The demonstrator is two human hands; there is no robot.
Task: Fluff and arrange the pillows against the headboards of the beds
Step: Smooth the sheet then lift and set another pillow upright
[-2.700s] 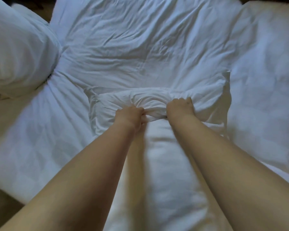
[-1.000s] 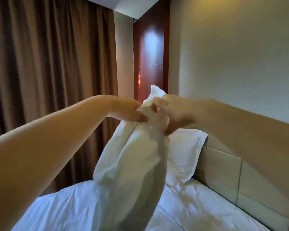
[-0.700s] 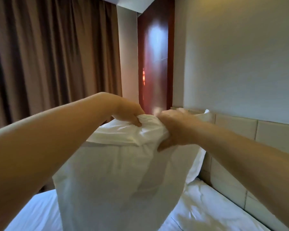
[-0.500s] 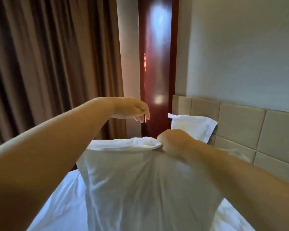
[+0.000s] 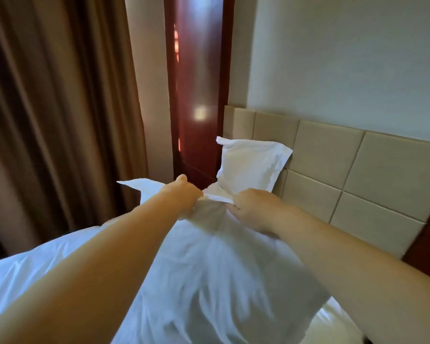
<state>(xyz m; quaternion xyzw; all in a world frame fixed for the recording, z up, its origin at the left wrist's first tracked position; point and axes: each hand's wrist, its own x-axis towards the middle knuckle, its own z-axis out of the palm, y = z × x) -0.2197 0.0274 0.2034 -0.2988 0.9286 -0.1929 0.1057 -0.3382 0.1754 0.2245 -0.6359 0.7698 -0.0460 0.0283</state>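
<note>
A large white pillow (image 5: 216,276) stands in front of me over the bed, its lower part blurred by motion. My left hand (image 5: 181,194) and my right hand (image 5: 253,207) both pinch its top edge, close together. Behind it a second white pillow (image 5: 251,165) leans upright against the beige padded headboard (image 5: 353,175) at the far corner of the bed.
White bedding (image 5: 30,274) covers the bed at the lower left. Brown curtains (image 5: 55,108) hang along the left. A dark red wooden panel (image 5: 199,78) stands beyond the bed's corner. A pale wall (image 5: 345,58) rises above the headboard.
The pillow has come down from raised height toward the bed. My left hand let go of it briefly half a second ago and now grips the top edge again beside my right hand.
</note>
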